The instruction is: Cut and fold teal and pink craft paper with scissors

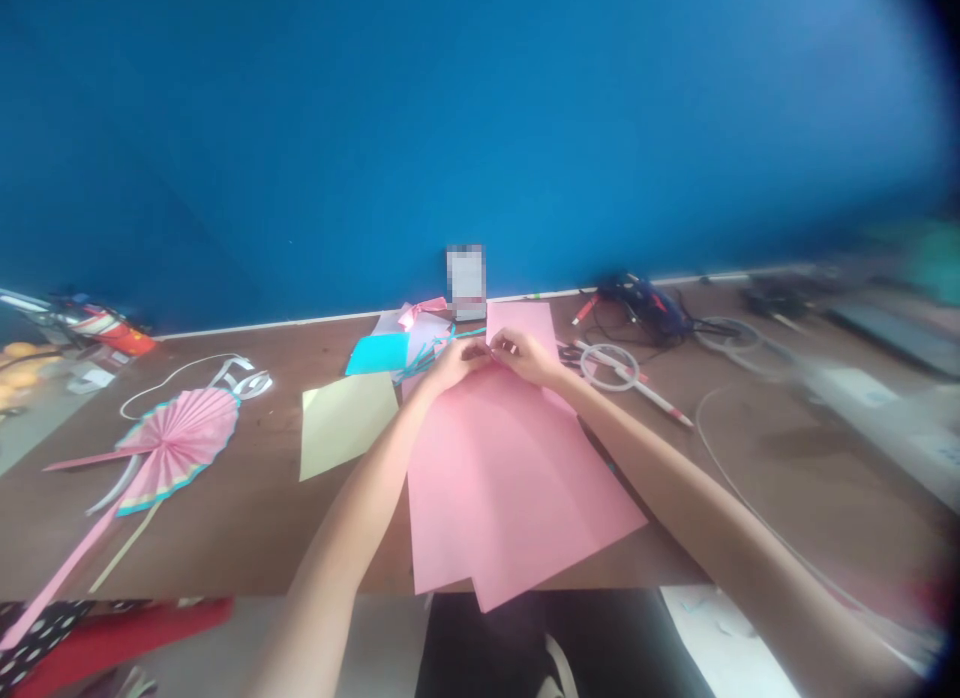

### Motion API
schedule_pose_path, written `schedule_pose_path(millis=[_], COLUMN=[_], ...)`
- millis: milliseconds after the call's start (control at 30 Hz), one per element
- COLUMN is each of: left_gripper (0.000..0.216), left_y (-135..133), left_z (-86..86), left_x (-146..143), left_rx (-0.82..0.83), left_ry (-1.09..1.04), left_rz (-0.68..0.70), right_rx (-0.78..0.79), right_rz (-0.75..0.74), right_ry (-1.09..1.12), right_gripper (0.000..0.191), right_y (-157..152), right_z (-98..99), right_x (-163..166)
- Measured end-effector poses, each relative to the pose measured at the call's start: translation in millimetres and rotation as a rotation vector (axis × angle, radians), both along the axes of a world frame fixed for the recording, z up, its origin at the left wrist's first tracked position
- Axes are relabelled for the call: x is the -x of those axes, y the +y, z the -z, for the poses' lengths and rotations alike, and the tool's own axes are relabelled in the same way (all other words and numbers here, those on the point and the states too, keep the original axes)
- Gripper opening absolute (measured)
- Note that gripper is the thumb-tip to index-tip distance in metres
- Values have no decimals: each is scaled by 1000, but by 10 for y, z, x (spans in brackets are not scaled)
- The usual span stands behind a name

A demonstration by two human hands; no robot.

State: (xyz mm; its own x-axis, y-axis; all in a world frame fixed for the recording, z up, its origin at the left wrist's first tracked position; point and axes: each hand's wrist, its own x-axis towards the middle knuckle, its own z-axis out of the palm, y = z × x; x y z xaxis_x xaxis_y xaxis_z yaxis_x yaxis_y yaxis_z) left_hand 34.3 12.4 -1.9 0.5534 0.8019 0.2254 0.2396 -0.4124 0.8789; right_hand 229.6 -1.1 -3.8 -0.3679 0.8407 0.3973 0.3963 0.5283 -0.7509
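Observation:
My left hand [459, 364] and my right hand [526, 358] meet over the far part of the large pink paper sheets [510, 478], fingers pinched close together. What sits between the fingertips is too small and blurred to make out. The pink sheets overlap and reach past the table's front edge. Behind my hands lies another pink paper piece [523, 323]. Left of my left hand are a turquoise paper piece [379, 354], narrow turquoise strips [424, 360] and a pale yellow sheet [346, 418].
A pleated pink paper fan [184, 443] with turquoise edging lies left on the brown table [262, 518]. An upright phone-like object [466, 283] stands by the blue wall. On the right are a white ring [609, 368], a red-tipped white stick [667, 408] and a dark blue pouch [652, 308].

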Motion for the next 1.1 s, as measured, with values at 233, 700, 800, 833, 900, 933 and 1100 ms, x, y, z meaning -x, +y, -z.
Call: schedule_pose_path(millis=[233,700,800,833,900,933,1100], left_gripper=[32,35,36,36,36,35,33], left_y=[-10,-42,-42,-41,-40,-39,-38], left_z=[-3,-64,-67,-67,-66,-65,-57], left_x=[-6,-26,-25,-24,-22,-21,-23], left_rx=[-15,7,6,8,8,5,-7], left_ry=[20,28,36,34,28,26,33], left_rz=[-43,-10,-19,-21,-20,-20,-16], right_rx=[-19,-68,-86,-90,-87,-81,-39], right_rz=[-31,-26,-24,-17,6,13,-16], right_ry=[-80,-193,-204,-202,-184,-169,-126], right_gripper=[13,11,11,12,13,12,11], right_y=[-47,-68,-48,-46,-48,-52,-64], right_z=[-93,-30,-14,-11,-10,-12,-34], right_x=[-44,28,8,0,-15,-20,-26])
